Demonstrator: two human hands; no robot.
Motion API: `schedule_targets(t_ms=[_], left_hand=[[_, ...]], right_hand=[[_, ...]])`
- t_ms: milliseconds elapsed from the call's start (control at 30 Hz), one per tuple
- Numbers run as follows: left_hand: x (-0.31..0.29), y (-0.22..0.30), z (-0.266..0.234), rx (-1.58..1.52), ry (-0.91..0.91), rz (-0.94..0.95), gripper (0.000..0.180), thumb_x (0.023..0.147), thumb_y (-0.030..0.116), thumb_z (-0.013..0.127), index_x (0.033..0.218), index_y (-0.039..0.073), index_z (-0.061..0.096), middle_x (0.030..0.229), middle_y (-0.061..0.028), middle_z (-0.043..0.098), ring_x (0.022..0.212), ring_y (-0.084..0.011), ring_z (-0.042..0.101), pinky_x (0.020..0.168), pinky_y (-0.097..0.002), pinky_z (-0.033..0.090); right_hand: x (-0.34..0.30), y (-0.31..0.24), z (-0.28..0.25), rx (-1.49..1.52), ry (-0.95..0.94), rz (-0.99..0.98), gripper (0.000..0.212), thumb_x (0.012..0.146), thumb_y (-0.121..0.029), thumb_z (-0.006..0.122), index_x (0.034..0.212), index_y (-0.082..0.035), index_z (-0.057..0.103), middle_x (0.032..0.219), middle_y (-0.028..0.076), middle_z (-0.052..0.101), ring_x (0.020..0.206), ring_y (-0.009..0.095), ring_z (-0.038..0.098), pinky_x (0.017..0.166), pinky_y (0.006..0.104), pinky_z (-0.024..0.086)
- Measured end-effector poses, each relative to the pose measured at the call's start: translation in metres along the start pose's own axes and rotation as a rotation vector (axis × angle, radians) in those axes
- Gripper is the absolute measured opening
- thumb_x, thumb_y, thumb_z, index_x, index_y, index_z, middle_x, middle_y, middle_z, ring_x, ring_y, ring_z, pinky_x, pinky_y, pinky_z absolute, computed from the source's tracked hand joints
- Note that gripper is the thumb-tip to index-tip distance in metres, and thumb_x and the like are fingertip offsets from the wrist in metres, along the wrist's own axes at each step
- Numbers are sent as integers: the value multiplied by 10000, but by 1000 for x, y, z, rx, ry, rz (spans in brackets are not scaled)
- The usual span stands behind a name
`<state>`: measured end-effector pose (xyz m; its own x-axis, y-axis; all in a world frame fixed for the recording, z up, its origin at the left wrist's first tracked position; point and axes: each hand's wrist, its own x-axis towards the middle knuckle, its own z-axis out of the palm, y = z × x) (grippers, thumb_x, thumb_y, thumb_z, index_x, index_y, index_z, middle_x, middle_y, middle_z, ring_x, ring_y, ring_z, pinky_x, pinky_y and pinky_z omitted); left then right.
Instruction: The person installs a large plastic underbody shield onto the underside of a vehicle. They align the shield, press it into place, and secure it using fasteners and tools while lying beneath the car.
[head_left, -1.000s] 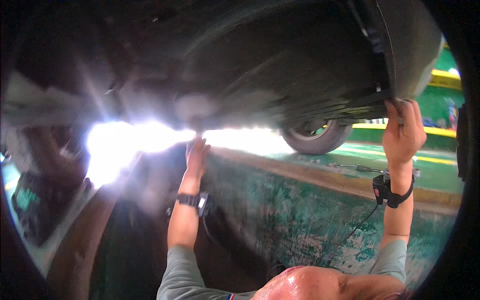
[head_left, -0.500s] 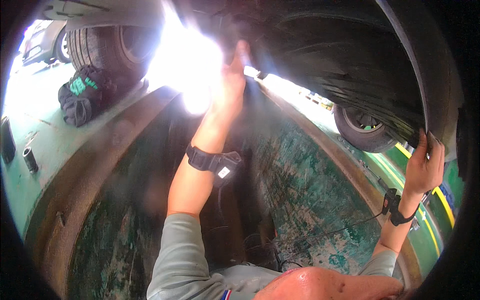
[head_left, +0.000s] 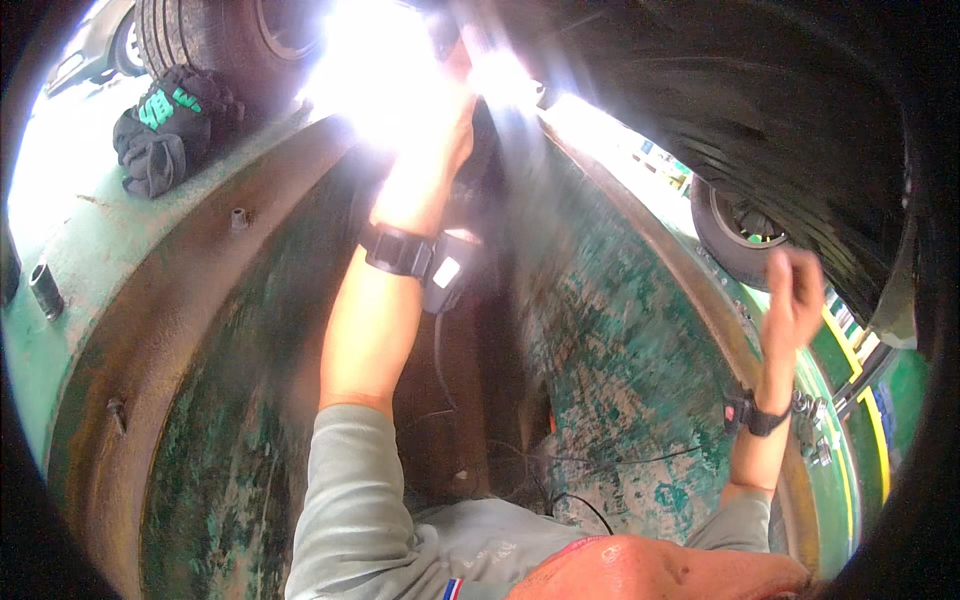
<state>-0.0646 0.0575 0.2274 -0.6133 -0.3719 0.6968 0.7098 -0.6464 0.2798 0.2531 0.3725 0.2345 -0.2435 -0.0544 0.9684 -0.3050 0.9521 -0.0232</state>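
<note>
My left hand (head_left: 455, 120) reaches up under the dark underside of a vehicle (head_left: 700, 80). Strong glare washes over its fingers, so their grip is hidden. Two bright white patches flank this hand, and I cannot make out what lies within them. My right hand (head_left: 793, 300) is raised below the vehicle's curved outer edge (head_left: 905, 240), apart from it. Its fingers are slightly blurred but spread, with nothing visible in them. Each wrist carries a black strap; a small device (head_left: 447, 270) is fixed to the left one.
Below me is a pit with worn green walls (head_left: 620, 370) and brown rims (head_left: 110, 380). On the left ledge are a dark cloth bundle (head_left: 165, 130) and a metal socket (head_left: 45, 290). Tyres (head_left: 200, 50) stand at the far left and right. Thin cables (head_left: 600, 460) run across the pit.
My right hand has let go of the vehicle's outer edge and moved left, away from it. My left hand is higher in the view. The whole view has shifted somewhat.
</note>
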Motion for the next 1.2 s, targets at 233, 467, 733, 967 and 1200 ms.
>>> schedule_targets(t_ms=[233, 467, 733, 967, 1200], left_hand=[[24, 10, -22, 222, 173, -4, 432, 1041, 264, 600, 1423, 67, 553, 1180, -72, 676, 968, -162, 612, 847, -319, 501], [43, 54, -7, -177, -99, 80, 536, 1042, 126, 586, 1538, 28, 407, 1413, -125, 581, 1226, -212, 572, 1032, -336, 460], [58, 41, -17, -92, -190, 71, 569, 1002, 46, 608, 1527, -11, 397, 1396, -131, 592, 1177, -229, 614, 978, -337, 503], [73, 16, -11, -178, -255, 313, 494, 995, 53, 623, 1452, -15, 449, 1311, -106, 624, 1057, -196, 646, 898, -326, 526], [81, 18, -19, 586, 33, 655, 208, 1006, 99, 600, 1135, -51, 663, 956, -99, 735, 893, -161, 664, 823, -290, 512]], right_hand=[[28, 52, 122, 539, -379, 636, 340, 1054, -257, 585, 1294, -18, 621, 1190, 142, 705, 953, 197, 705, 854, 312, 561], [63, 85, 218, 1230, -302, 886, 333, 1045, -222, 543, 1277, 16, 537, 1384, 230, 591, 1253, 361, 618, 1034, 433, 527], [88, 127, 331, 1694, -220, 831, 403, 1058, -189, 424, 1388, 42, 429, 1508, 228, 463, 1456, 381, 408, 1208, 512, 334], [121, 132, 398, 1905, -306, 839, 363, 983, -191, 522, 1292, -9, 580, 1481, 206, 499, 1437, 362, 434, 1197, 552, 349], [137, 173, 439, 2108, -283, 573, 426, 912, 19, 577, 1329, 93, 533, 1387, 270, 542, 1377, 402, 478, 1212, 515, 380]])
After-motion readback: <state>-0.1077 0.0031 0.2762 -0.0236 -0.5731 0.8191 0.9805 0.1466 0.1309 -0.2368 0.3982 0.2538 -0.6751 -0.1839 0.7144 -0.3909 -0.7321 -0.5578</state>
